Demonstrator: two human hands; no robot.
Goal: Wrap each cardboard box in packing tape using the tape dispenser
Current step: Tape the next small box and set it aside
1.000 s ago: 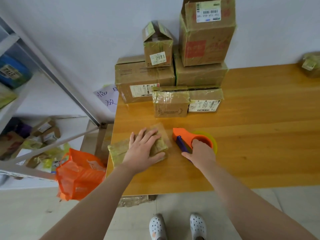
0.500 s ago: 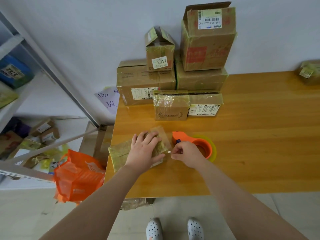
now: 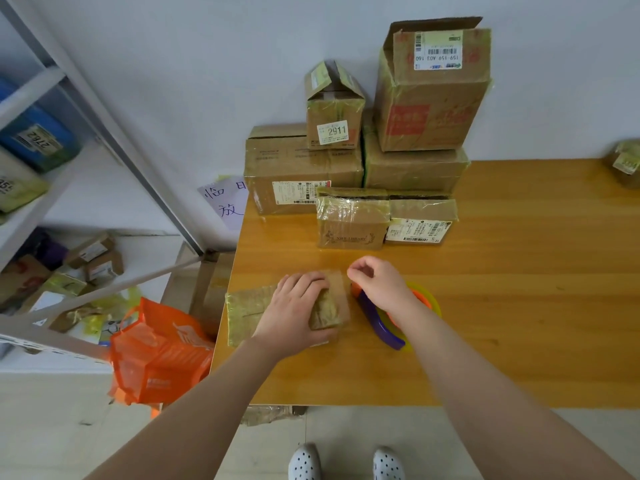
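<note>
1. The cardboard box [image 3: 249,313] being wrapped is a flat, low one already glossy with tape. It lies on the wooden table [image 3: 519,306] near the front left corner, its left end close to the table's edge.
2. The left hand [image 3: 294,313] lies palm down on the right half of the box, fingers together and pressing on the top, with the thumb along the near side.
3. A tape strip [image 3: 337,292], clear and brownish, stands across the box's right end and rises toward the right hand [image 3: 381,285].
4. The right hand is lifted just above the table, thumb and forefinger pinched together on what looks like the strip's upper end — the other fingers are loosely curled.
5. The tape dispenser [image 3: 381,327] lies on the table just right of the box, partly under the right wrist. It has an orange body, a purple handle and a yellow-green roll.
6. Further back, against the wall, a stack of boxes [image 3: 301,168] stands in layers — two small taped ones in front, larger ones behind and on top, one labelled 2911.
7. A small parcel [image 3: 627,168] sits at the table's far right.
8. Left of the table are a handwritten note [image 3: 225,202] on the wall, a metal shelf rack [image 3: 138,168] with parcels, and an orange bag [image 3: 156,358].
9. White perforated shoes [image 3: 304,462] show on the floor below the table edge.
</note>
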